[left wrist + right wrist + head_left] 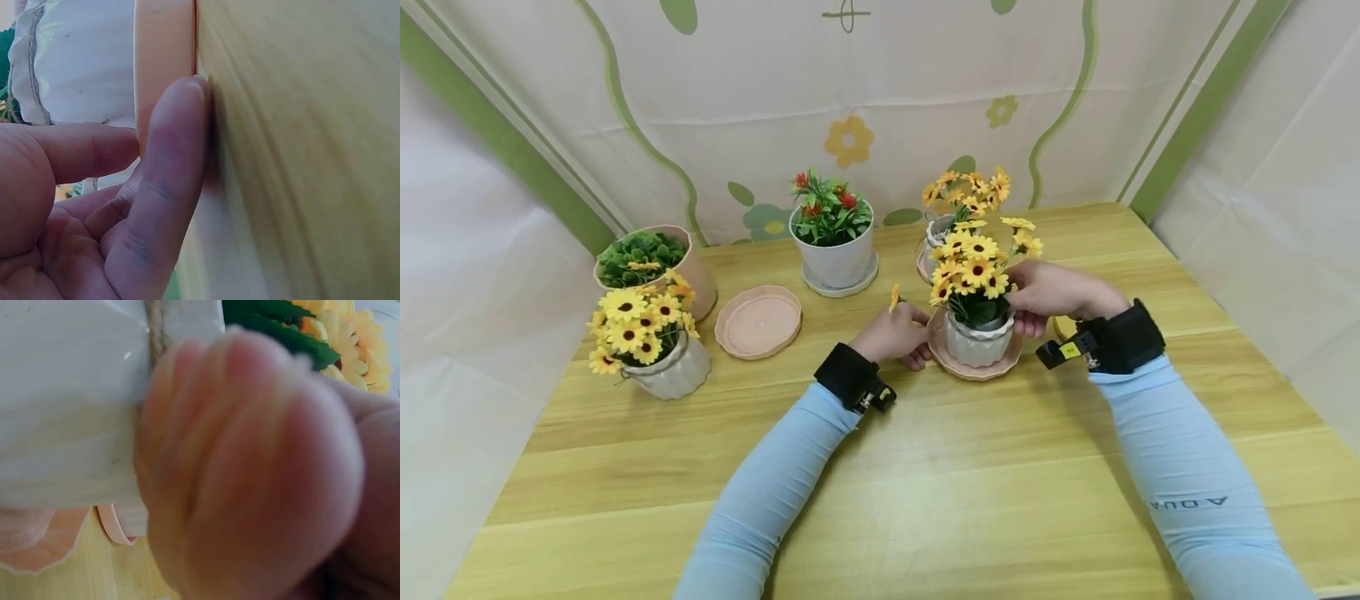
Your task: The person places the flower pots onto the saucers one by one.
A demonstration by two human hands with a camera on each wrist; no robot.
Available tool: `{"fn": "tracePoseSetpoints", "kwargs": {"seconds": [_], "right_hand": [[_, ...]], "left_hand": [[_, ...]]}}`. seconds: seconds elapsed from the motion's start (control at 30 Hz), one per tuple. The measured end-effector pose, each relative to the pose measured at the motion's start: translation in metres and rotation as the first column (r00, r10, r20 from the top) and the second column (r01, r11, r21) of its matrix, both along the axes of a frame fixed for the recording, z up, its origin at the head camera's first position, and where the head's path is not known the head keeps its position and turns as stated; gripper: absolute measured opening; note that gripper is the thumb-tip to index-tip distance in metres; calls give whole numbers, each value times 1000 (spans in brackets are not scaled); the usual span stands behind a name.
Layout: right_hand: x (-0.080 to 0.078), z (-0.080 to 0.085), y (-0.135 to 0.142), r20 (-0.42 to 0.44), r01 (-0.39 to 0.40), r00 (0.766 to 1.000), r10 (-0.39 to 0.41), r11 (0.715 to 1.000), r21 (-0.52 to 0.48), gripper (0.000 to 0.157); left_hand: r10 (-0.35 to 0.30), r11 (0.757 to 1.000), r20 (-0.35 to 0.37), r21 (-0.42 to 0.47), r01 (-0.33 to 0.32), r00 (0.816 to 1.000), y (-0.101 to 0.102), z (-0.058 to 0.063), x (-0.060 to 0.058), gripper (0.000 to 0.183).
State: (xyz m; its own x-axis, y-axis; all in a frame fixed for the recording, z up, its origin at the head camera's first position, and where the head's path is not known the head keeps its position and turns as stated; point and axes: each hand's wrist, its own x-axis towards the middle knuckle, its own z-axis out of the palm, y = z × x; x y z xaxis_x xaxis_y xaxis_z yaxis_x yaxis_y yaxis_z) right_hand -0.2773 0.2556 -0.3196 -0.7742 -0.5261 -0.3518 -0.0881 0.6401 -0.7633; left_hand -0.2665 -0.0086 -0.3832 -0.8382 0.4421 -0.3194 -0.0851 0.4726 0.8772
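Observation:
A white ruffled flowerpot [977,343] full of yellow daisy-like flowers [976,271] stands on a pink scalloped saucer [973,374], right of the table's middle. My left hand [891,336] pinches the saucer's left edge; in the left wrist view the thumb is at its rim and a finger lies along its underside, close over the wood. From the right, my right hand [1054,292] grips the pot at its upper rim. The right wrist view shows curled fingers [250,456] against the white wall by a twine band [155,325], with the palm side hidden.
Behind this pot stands another yellow-flowered pot [936,233]. A red-flowered white pot [835,258] sits on a white saucer at the back. To the left are a bare pink saucer [760,321], a pink pot with greenery [696,267] and a white daisy pot [673,371].

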Motion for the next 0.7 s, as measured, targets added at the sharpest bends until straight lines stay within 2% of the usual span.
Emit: {"fn": "tracePoseSetpoints", "kwargs": {"seconds": [0.23,0.47,0.7], "right_hand": [[-1,0,1,0,-3,1000,3,1000,3,58],[-2,-2,1,-9,-5,1000,5,1000,2,47],[-3,-4,2,-24,-10,1000,10,1000,15,57]], "left_hand": [[5,1000,32,-2,-5,999,0,2,0,36],[5,1000,51,-12,-4,999,0,1,-1,36],[0,1000,36,-19,0,999,1,3,0,35]]}}
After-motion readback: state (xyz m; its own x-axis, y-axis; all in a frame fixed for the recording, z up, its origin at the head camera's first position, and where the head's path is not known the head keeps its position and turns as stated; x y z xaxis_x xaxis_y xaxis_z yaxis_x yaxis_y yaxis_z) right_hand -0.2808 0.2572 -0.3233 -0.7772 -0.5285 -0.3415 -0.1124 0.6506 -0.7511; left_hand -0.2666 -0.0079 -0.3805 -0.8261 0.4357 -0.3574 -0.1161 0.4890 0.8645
